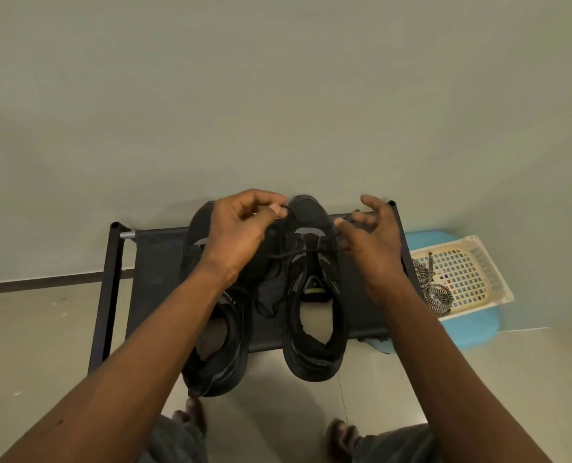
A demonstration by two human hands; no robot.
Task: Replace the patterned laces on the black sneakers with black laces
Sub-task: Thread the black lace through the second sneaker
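— While the black fabric rack [154, 262] bears both black sneakers [221, 362], what does the left hand [241, 228] hold?
— It pinches a thin black lace [298, 252] above their toes.
— And the right hand [374, 242]?
— Its fingers curl beside that lace, but whether they grip it cannot be told. Black-and-white patterned laces [436, 292] lie in the cream plastic basket [485, 262].

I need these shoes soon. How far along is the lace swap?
Done: the patterned laces lie in the basket. In hand: the left hand pinches a black lace crossing the right sneaker's lower eyelets; the right hand reaches its other side. To do: its upper eyelets look empty; the left sneaker's lacing is hidden by the arm.
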